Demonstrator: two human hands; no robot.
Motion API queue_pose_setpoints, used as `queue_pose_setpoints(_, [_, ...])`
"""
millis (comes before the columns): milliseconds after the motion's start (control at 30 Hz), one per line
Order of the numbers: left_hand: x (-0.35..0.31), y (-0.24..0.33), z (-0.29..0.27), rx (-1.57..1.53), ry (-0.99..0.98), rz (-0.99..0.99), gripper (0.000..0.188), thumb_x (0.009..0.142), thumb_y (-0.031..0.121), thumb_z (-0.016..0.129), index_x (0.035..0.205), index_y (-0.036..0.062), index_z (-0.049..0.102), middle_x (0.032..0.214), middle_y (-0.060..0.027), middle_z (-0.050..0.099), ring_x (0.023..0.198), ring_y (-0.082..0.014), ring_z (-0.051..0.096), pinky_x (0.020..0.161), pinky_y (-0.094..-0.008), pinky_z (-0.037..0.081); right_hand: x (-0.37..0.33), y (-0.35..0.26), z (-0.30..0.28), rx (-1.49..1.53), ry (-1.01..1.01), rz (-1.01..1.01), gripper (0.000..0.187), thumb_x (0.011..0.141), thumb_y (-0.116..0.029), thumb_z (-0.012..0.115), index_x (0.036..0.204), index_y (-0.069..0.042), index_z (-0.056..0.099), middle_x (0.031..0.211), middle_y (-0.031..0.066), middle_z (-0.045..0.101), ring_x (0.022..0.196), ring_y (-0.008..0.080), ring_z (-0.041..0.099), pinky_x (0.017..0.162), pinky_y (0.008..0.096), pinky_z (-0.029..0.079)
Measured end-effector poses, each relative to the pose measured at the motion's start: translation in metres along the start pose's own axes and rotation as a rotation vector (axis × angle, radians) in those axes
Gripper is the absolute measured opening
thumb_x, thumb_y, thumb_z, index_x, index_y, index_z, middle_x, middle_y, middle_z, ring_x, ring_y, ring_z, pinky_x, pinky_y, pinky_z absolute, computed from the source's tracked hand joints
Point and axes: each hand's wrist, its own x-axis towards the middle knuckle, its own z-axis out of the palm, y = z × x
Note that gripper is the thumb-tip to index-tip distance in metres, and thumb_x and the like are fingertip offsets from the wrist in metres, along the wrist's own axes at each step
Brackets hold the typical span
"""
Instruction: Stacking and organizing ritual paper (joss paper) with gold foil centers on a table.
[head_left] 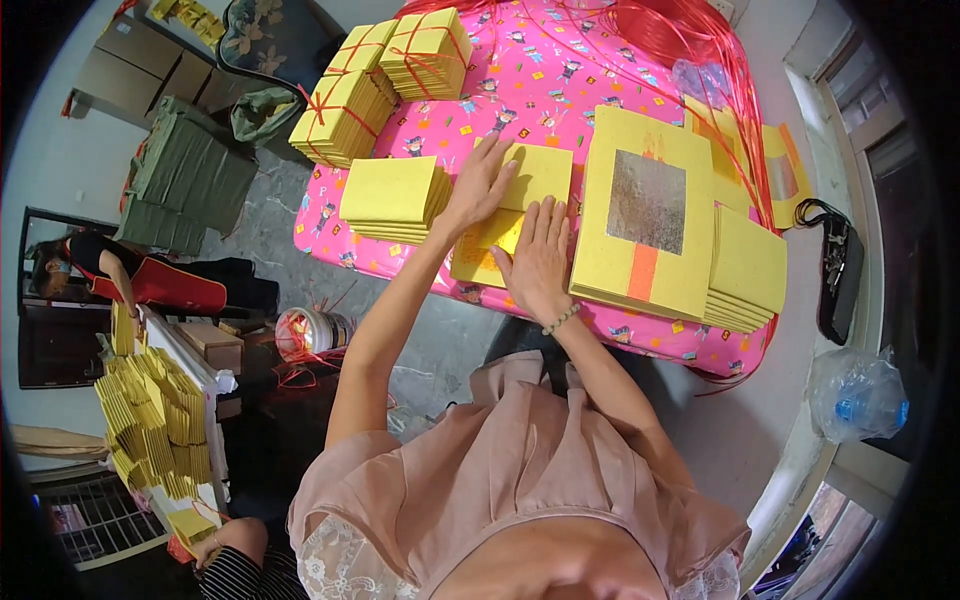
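Note:
My left hand (484, 182) lies with its fingers stretched out on the left part of a yellow paper sheet (542, 178), which is partly folded over. My right hand (538, 262) rests flat at the sheet's near edge, its fingertips on the paper and a beaded bracelet on the wrist. Below the fold, between both hands, a shiny gold patch (497, 235) shows. Left of my left hand is a stack of folded yellow papers (392, 190). Beside my right hand stands a thick pile of flat yellow sheets (608, 190), its top sheet bearing a silver square and an orange strip.
Folded papers (752, 262) stack at the right of the pink patterned tablecloth (545, 60). Bundles tied with red string (345, 118) stand at the far left; loose red strands (735, 90) hang at the right. Two other people work by a table of yellow bundles (155, 420).

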Motion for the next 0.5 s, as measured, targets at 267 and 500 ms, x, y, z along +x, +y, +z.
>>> queue_pose_setpoints(267, [-0.048, 0.044, -0.004, 0.310, 0.310, -0.270, 0.063, 0.082, 0.020, 0.071, 0.135, -0.0011, 0.044, 0.113, -0.0267, 0.050, 0.103, -0.0419, 0.053, 0.092, -0.0479, 0.044, -0.002, 0.000, 0.000, -0.083, 0.010, 0.023, 0.085, 0.092, -0.040, 0.058, 0.145, 0.015, 0.020, 0.153, 0.0368, 0.015, 0.145, 0.0481, 0.009, 0.119, 0.0520, 0.008])
queue_pose_setpoints(500, [-0.067, 0.015, 0.005, 0.218, 0.311, -0.471, 0.072, 0.084, 0.028, 0.073, 0.136, -0.0055, 0.037, 0.105, -0.0218, 0.055, 0.089, -0.0332, 0.062, 0.075, -0.0429, 0.052, -0.003, -0.003, -0.001, -0.097, 0.003, 0.016, 0.086, 0.091, -0.038, 0.059, 0.146, 0.014, 0.019, 0.153, 0.0368, 0.014, 0.145, 0.0476, 0.009, 0.119, 0.0517, 0.008])
